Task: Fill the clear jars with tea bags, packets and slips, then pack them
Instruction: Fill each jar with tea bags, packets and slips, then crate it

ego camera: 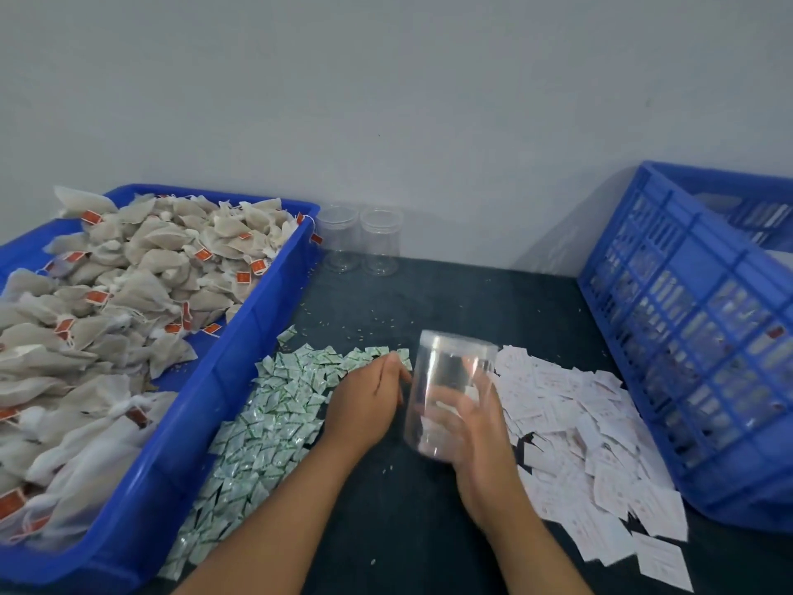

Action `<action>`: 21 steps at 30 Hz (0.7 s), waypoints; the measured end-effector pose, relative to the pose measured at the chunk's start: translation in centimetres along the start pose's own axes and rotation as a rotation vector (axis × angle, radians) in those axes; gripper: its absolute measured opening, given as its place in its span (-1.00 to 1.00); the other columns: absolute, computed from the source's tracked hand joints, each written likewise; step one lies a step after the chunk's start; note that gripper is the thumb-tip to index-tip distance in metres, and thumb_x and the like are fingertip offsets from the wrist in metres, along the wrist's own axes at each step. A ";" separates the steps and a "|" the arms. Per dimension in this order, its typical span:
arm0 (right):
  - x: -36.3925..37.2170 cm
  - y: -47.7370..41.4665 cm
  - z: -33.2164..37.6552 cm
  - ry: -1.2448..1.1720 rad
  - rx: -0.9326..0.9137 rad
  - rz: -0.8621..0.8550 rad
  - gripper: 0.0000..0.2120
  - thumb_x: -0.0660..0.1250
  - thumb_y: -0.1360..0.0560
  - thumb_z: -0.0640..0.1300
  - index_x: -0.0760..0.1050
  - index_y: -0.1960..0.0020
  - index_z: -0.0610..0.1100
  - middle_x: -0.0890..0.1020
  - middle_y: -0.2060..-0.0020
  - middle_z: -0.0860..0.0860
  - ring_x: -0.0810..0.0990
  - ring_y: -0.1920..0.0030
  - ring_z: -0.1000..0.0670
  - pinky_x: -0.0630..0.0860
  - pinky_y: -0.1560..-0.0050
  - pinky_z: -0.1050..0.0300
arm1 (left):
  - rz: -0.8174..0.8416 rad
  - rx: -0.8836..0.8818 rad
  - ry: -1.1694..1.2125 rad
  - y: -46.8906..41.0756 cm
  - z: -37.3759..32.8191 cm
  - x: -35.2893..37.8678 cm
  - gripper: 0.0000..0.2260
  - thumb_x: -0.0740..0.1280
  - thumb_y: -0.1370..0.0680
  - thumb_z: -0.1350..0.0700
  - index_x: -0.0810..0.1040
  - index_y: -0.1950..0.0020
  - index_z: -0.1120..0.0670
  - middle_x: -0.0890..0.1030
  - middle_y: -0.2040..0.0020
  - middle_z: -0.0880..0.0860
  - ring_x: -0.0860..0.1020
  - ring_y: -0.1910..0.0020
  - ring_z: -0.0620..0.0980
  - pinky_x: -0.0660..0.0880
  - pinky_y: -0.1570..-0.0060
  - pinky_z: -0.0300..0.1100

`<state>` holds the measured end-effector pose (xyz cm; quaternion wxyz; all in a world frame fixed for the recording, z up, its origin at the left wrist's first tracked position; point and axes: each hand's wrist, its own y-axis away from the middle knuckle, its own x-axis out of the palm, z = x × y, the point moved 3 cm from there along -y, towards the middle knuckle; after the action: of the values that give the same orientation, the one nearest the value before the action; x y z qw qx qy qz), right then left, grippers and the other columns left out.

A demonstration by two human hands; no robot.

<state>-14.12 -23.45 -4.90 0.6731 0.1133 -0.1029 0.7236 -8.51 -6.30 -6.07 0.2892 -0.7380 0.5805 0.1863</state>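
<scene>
The right hand's point(476, 431) fingers wrap the lower wall of a tilted clear jar point(450, 362). It is probably light, stiff and slick, best gripped round its middle. Just left of it, the left hand's point(369, 392) fingertips touch the packets point(274, 414); I cannot tell whether they pinch one.

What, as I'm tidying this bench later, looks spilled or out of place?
Pale crumbs lie scattered on the dark table between the tray and the held jar, likely spilled tea. One tag hangs over the tray's far corner.

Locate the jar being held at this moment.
Head view, centre-right: the right hand grips the clear jar between the green packets and the white slips.
</scene>
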 end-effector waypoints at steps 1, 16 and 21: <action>-0.1 1.0 -0.1 0.098 -0.072 -0.018 -0.31 0.47 -0.47 0.22 0.34 -0.54 0.22 0.70 -0.24 -0.01 0.72 -0.24 -0.13 0.73 0.00 -0.18 | -0.002 -0.007 0.013 0.1 -0.1 0.0 -0.55 -0.07 -0.69 -0.29 0.55 0.11 -0.24 0.62 0.15 -0.34 0.57 0.16 -0.32 0.41 0.27 -0.21; 0.8 1.8 -0.6 0.308 -0.169 0.124 -0.24 0.70 -0.36 -0.01 0.42 -0.46 0.08 0.63 -0.28 0.11 0.72 -0.15 -0.07 0.69 -0.03 0.02 | 0.502 0.465 0.010 1.9 -10.2 -7.6 -0.55 0.35 -0.54 -0.34 0.51 -0.41 -0.30 0.52 -0.34 -0.32 0.49 -0.37 -0.23 0.45 -0.35 -0.18; 0.9 2.0 -0.6 0.304 -0.218 0.133 -0.26 0.75 -0.36 0.02 0.46 -0.43 0.10 0.68 -0.23 -0.03 0.75 -0.09 -0.16 0.73 -0.04 -0.25 | 0.497 0.576 -0.348 3.1 -11.1 -8.1 -0.53 0.18 -0.54 -0.46 0.39 -0.42 -0.40 0.36 -0.29 -0.33 0.36 -0.32 -0.24 0.37 -0.31 -0.20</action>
<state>-16.16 -22.51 -5.22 0.6398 -0.0779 -0.0850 0.7598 -14.28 -7.89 6.73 0.5238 -0.4219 0.7119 0.2023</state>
